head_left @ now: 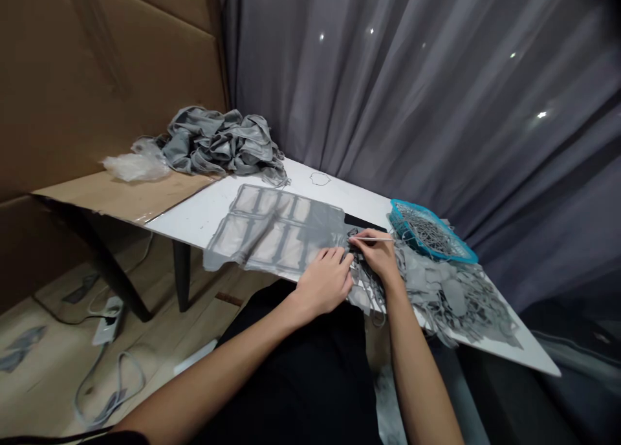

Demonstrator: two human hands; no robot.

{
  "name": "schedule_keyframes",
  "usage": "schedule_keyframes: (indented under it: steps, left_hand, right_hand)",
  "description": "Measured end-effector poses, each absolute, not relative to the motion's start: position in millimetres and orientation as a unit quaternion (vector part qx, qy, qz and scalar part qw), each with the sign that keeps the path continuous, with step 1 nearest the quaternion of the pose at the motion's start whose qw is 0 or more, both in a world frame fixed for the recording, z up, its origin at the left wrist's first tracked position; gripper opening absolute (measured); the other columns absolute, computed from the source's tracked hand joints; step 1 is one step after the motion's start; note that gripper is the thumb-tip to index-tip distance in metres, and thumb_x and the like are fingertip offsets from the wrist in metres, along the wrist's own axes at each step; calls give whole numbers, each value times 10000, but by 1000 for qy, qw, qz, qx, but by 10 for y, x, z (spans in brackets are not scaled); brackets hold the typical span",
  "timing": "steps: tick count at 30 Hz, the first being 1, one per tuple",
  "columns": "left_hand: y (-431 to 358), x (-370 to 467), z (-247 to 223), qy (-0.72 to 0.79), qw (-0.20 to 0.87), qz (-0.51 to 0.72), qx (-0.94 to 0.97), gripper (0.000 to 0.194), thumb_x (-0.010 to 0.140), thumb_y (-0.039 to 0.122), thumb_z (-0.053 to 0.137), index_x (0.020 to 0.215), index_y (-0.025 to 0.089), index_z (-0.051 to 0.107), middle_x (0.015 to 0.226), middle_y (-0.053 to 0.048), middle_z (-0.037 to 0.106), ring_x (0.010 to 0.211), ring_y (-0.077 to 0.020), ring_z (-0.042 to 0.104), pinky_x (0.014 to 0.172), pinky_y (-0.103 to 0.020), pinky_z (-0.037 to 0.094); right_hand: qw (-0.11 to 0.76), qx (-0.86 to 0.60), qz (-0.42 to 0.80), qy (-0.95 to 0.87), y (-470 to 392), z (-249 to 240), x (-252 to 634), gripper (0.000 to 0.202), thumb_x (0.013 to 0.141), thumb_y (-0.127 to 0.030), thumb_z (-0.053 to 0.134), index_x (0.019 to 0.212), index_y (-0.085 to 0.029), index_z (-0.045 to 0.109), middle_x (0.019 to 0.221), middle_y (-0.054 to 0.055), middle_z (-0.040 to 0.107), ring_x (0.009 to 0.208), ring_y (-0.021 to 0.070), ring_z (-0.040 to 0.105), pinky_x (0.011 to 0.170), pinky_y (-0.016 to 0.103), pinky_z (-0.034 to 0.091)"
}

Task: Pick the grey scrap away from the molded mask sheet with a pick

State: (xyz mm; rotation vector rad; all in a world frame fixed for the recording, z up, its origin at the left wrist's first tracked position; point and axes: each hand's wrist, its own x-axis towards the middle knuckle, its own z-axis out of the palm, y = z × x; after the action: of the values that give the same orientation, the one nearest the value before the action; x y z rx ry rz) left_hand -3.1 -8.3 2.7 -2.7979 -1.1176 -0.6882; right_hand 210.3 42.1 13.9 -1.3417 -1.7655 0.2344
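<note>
Seated at a white table (354, 198) before a pleated gray curtain (388, 76) and brown cardboard (150, 57): pinching a slim tool (378, 239) in the right hand (380, 256); resting the left hand (327, 280), grip unclear, at the near right corner of a thin gray sheet (317, 213), near crumpled scraps (453, 296).

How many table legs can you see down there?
2 that I can make out. One dark leg slants down below the brown-covered end, far left; the second leg is just right of it, below the white tabletop. Others may be hidden.
</note>
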Motion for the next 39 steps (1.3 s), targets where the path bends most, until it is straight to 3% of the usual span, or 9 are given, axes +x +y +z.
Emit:
schedule_keyframes:
  steps: [26, 39]
  left_hand:
    - [-87, -37, 31, -362, 19, -233, -902, 245, 1130, 299, 484, 1271, 189, 652, 1268, -150, 702, 1215, -329, 656, 1098, -466, 480]
    - [-84, -28, 31, -363, 26, -225, -904, 260, 1133, 291, 477, 1291, 172, 647, 1295, -158, 702, 1245, -333, 660, 1111, -466, 484]
  right_hand:
    - [430, -563, 94, -700, 468, 105, 2100, 284, 945, -515, 797, 866, -243, 820, 833, 73, 852, 758, 283, 805, 748, 393, 616]
    - [401, -544, 71, -733, 475, 73, 2129, 245, 949, -457, 812, 837, -242, 846, 860, 78, 870, 781, 282, 809, 755, 383, 588]
